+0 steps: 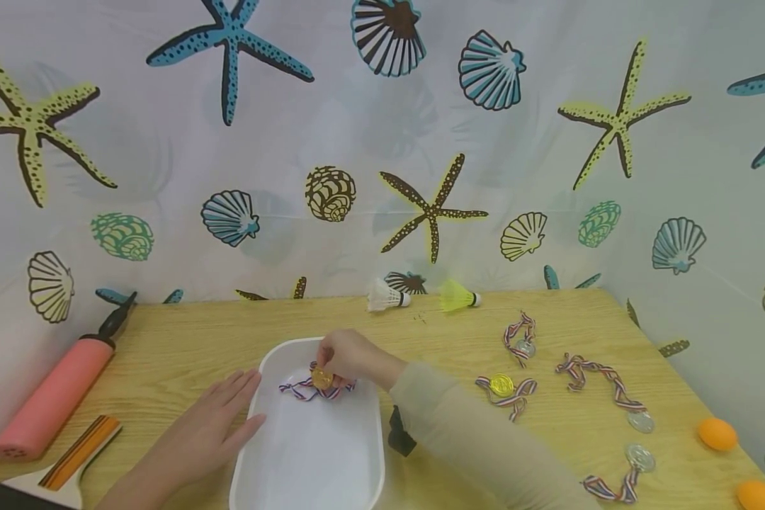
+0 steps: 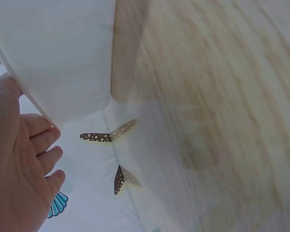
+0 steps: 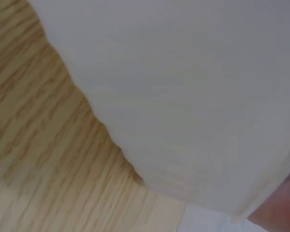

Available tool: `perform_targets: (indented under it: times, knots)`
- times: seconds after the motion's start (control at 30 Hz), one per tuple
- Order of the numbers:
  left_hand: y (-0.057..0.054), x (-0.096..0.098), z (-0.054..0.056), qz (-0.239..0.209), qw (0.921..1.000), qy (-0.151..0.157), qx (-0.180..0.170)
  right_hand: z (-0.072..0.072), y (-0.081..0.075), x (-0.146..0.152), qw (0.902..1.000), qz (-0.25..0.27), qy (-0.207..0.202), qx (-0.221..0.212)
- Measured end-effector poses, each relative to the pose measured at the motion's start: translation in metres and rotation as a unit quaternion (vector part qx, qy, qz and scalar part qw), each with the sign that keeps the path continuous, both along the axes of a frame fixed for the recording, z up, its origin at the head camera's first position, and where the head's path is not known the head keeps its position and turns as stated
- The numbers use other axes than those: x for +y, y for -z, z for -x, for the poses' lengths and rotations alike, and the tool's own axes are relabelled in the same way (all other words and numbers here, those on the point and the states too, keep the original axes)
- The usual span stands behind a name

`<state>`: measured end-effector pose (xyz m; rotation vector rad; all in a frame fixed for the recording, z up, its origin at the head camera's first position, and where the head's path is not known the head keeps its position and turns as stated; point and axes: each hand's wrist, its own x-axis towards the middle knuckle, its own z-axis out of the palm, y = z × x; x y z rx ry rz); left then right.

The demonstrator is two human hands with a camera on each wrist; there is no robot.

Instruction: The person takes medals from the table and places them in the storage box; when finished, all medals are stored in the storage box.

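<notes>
A white plastic tray stands on the wooden table, its outer wall large in the left wrist view. Inside its far end lies a gold medal on a striped ribbon; my right hand reaches over the right rim and pinches it. The right wrist view shows mostly tray wall, with a bit of hand at the edge. Against the left rim rests my left hand, fingers extended and thumb over the edge; the left wrist view shows its palm.
Right of the tray lie another gold medal and silver medals with ribbons. Orange balls sit at the right edge, shuttlecocks at the back. A pink pump and a striped-handled tool lie left. Patterned cloth hangs behind.
</notes>
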<state>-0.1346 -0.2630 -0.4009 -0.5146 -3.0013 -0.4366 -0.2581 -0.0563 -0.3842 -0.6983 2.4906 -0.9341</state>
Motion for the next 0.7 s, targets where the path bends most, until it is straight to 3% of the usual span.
perform_targets:
  times: [0.27, 0.7]
  knots:
    - [0.0001, 0.0004, 0.0002, 0.007, 0.9999, -0.006, -0.009, 0.0022, 0.0077, -0.0035, 0.9951, -0.078, -0.017, 0.059]
    - [-0.0005, 0.0010, 0.0001, 0.007, 0.9998, -0.012, -0.016, -0.0012, 0.0104, -0.0103, 0.9648, -0.195, -0.073, 0.161]
